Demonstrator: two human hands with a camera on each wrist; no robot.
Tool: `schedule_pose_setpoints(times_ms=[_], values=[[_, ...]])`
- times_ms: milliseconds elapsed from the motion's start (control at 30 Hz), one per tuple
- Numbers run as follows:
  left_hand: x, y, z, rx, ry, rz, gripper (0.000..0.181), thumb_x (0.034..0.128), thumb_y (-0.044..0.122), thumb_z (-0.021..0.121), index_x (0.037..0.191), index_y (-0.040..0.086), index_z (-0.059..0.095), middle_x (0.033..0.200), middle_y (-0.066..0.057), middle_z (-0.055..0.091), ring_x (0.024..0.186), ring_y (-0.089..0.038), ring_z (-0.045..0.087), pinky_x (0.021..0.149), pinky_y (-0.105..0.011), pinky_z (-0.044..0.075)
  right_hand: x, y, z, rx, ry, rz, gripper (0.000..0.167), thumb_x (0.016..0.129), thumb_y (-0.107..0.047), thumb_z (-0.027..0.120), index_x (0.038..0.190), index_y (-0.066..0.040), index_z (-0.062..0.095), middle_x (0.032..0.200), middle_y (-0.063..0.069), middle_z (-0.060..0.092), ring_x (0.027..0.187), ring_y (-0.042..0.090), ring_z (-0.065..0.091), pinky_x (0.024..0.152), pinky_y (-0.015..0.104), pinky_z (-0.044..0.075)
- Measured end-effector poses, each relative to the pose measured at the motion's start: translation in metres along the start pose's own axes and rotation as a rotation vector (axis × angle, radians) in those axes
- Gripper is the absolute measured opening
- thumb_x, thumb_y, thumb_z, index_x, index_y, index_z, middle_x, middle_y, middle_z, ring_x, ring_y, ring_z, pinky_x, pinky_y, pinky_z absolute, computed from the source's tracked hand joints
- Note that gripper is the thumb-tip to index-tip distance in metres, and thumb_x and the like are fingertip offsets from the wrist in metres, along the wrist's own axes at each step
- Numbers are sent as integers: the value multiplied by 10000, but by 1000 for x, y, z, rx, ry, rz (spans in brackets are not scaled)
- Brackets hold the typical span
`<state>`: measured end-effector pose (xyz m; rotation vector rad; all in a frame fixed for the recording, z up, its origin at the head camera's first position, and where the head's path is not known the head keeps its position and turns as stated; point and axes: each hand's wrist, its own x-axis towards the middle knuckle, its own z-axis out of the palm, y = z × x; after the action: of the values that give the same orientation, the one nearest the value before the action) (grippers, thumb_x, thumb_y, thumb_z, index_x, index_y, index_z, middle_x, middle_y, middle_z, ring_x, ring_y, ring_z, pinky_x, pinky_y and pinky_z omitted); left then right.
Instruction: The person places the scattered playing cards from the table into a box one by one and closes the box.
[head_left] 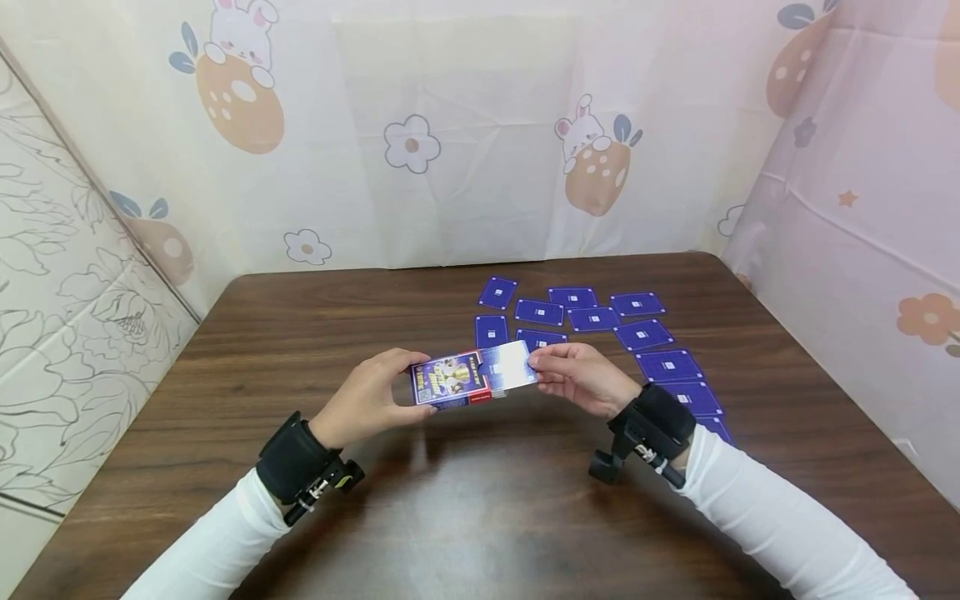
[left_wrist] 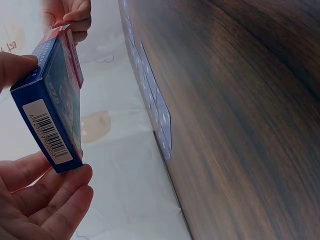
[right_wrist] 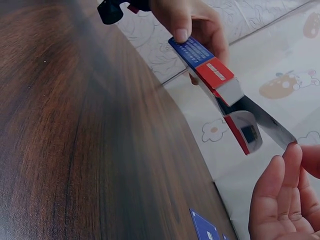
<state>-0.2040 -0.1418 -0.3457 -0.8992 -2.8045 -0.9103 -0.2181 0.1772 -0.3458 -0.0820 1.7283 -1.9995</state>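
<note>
Holding the card box (head_left: 450,379) by its left end, my left grip (head_left: 371,392) points its long axis at my right grip (head_left: 581,377), which pinches the glossy card (head_left: 510,366) jutting from the right end.

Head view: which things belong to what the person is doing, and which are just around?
Part of the job:
printed box, held
pale card-like piece, sticking out of the box's end, pinched
blue cards, probably, spread on the table

Just around:
black wrist straps, worn
patterned cloth, hanging behind the table
</note>
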Motion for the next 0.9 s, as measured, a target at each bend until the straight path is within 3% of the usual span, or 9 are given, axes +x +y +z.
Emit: schedule_pose_setpoints(times_ms=[367, 567, 900], values=[[3, 4, 3, 5, -19, 3, 621, 771, 288, 828, 1282, 38, 579, 1179, -102, 648, 1013, -259, 608, 872, -412, 518, 2, 1, 11, -110, 16, -18, 138, 992, -109, 548, 1015, -58, 674, 853, -16, 678, 741, 79, 626, 759, 208, 561], [4, 5, 5, 9, -17, 19, 624, 770, 304, 825, 1281, 41, 581, 1168, -92, 650, 1008, -248, 608, 865, -403, 513, 3, 1, 16, -167, 13, -28, 244, 987, -116, 561, 1142, 60, 630, 871, -7, 687, 740, 82, 642, 749, 213, 567], [6, 7, 9, 12, -13, 26, 626, 766, 285, 828, 1281, 24, 583, 1209, -119, 648, 1032, -269, 615, 882, -423, 522, 7, 0, 23, -317, 64, -61, 322, 966, -120, 594, 1171, 128, 613, 864, 0, 666, 705, 99, 596, 717, 235, 570]])
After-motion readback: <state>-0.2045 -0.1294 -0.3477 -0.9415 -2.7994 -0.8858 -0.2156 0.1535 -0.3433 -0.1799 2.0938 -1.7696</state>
